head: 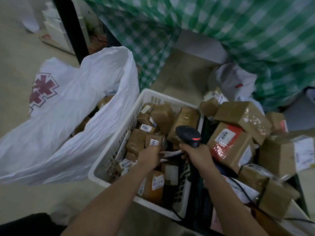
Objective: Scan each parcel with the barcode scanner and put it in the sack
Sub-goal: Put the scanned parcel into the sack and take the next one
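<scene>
A white plastic basket in the middle holds several brown taped parcels with white labels. My right hand grips the handle of a black barcode scanner, whose red light glows, held over the basket. My left hand reaches down into the basket and closes its fingers on a small parcel with a white label. A big white sack with a red star mark stands open to the left of the basket, with brown parcels showing inside it.
More brown parcels are heaped to the right of the basket, one with red tape. A green checked cloth hangs behind. A black post stands at the back left. Bare floor lies at the lower left.
</scene>
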### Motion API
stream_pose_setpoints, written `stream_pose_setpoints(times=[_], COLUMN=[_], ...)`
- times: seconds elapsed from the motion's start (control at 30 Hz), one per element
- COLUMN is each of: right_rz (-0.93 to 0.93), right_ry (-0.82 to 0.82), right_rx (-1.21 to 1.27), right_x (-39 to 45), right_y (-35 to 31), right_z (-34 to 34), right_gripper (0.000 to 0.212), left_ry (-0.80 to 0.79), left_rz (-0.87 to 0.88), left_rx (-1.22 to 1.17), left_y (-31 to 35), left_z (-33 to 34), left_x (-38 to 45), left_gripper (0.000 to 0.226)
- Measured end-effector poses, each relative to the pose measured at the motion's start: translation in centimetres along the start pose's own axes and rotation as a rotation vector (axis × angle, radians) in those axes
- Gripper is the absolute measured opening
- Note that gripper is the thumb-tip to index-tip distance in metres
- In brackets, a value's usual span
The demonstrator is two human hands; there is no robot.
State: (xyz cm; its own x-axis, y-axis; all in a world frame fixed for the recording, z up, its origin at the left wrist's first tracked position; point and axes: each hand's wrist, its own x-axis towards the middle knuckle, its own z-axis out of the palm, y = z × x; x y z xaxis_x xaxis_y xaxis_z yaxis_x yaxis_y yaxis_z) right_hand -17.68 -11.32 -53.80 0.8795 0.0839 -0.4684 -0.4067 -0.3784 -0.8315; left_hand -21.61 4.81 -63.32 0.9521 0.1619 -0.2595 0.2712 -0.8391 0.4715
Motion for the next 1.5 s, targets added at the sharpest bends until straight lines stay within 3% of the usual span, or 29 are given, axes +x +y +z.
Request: stream_pose_setpoints(times=[0.17,0.3,0.4,0.57,0.63,0.77,0.83,0.9,1.0,1.2,1.33,1.5], right_rz=[-0.059,-0.144,-0.203,-0.265,-0.304,-0.363,-0.354,-0.324,-0.272,-0.365,-0.51,-0.631], right_ry=[0.104,0.126,0.075,-0.024,-0.028,0.0,0.008,0.032,0.069,0.184,0.091,-0.182], right_rx=[0.124,0.296,0.4,0.371,0.398,0.394,0.418,0.472,0.512,0.306,0.185,-0.013], right_x=[-0.3,-0.8,-1.7,-4.1,-5.4,-8.0,-9.3,-10.2,-11.0,-11.9,-13.2,-14.0], right_y=[0.2,-1.4,-2.6,-4.2,-4.6,-5.3,-5.4,-5.3,-5.2,-5.0,-6.2,-8.3], right_z=[-1.3,-1.0,-0.6,0.9,1.5,2.2,2.5,2.6,2.4,1.3,0.6,2.2], right_gripper=[0.013,0.011,0.032,0.027,0.032,0.033,0.033,0.033,0.032,0.027,0.016,0.024], left_ry=[0.262,0.288,0.327,0.274,0.363,0.633,0.645,0.555,0.381,0.52,0.449,0.167], left_rz=[-0.049,-0.003,-0.02,-0.026,-0.042,-0.134,-0.159,-0.212,-0.199,-0.165,-0.089,0.051], left_rx=[-0.567,-0.721,-0.813,-1.064,-1.1,-0.938,-0.982,-1.011,-0.996,-0.918,-0.516,0.033], left_y=[-0.1,0.2,0.2,0.0,-0.2,-0.8,-0.9,-1.4,-2.1,-2.1,-2.3,-0.2], left_z=[-5.7,-10.9,-13.9,-17.6,-18.7,-19.9,-19.9,-19.2,-17.5,-17.6,-19.8,-21.3], left_x=[-0.7,-3.6,-5.8,-9.5,-10.9,-13.2,-14.5,-15.8,-17.4,-19.0,-18.2,-16.9], left_gripper=[0.011,0.004,0.006,0.005,0.007,0.035,0.048,0.055,0.038,0.012,0.005,0.035])
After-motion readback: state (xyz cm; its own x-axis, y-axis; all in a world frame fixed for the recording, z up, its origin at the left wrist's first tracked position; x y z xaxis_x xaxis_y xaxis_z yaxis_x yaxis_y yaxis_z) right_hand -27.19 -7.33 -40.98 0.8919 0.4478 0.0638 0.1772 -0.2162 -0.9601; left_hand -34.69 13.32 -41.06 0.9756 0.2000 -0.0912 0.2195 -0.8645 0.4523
